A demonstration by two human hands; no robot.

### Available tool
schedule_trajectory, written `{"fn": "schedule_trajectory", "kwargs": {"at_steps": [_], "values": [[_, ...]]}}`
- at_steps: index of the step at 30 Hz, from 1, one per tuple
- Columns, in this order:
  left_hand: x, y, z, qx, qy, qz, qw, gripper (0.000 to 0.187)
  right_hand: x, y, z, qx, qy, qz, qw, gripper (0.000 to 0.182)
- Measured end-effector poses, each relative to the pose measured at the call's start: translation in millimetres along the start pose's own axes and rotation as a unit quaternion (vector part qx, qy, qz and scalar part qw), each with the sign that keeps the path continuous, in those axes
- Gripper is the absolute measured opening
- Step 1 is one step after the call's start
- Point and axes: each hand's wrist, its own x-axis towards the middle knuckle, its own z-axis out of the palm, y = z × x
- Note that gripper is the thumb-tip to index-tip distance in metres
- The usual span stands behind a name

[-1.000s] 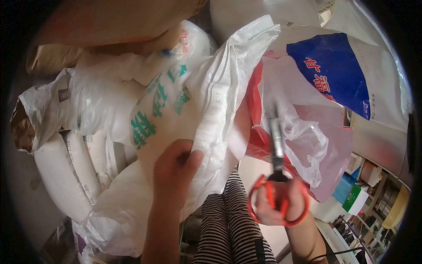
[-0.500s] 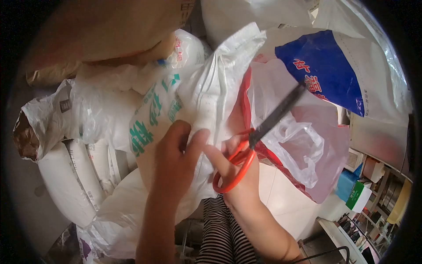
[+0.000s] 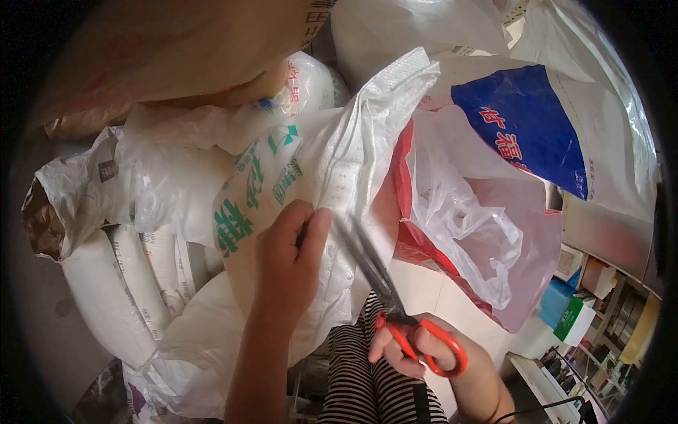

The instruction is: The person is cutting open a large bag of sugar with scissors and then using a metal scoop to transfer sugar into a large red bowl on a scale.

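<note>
My left hand [image 3: 291, 258] pinches the seam edge of a white woven sack [image 3: 346, 169] with green printed characters. The sack leans upright before me, its sewn top edge folded in pleats. In my right hand [image 3: 431, 353] is a pair of scissors [image 3: 381, 279] with orange handles, fingers through the loops. Their dark blades are slightly parted and smeared by motion, with the tips at the sack's edge just right of my left hand.
To the right stand a red-edged clear bag [image 3: 522, 268] with a crumpled plastic bag inside and a white sack with a blue panel [image 3: 522, 127]. White packages [image 3: 106, 297] are stacked at left, beside an opened bag [image 3: 78, 191]. Shelves [image 3: 621, 318] stand far right.
My right hand has moved down and right, and the scissors have swung from pointing up-right to pointing up-left at the sack's edge. My left hand keeps its pinch.
</note>
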Motion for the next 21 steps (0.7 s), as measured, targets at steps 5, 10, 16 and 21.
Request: {"fn": "schedule_trajectory", "kwargs": {"at_steps": [5,10,16,21], "values": [[0,-9,2,0.004,0.021,0.055,0.998,0.022,-7,6,-14,0.118,-0.074,0.093,0.986,0.084],[-2,-11,5,-0.006,0.031,0.057,0.998,0.021,-12,3,-11,0.153,-0.064,0.113,0.98,0.084],[-2,-10,4,-0.027,0.035,0.044,0.998,0.021,-16,1,-9,0.145,-0.054,0.114,0.981,0.083],[-2,-10,5,-0.031,0.037,0.039,0.998,0.021,-20,-2,-10,0.151,-0.054,0.122,0.979,0.083]]}}
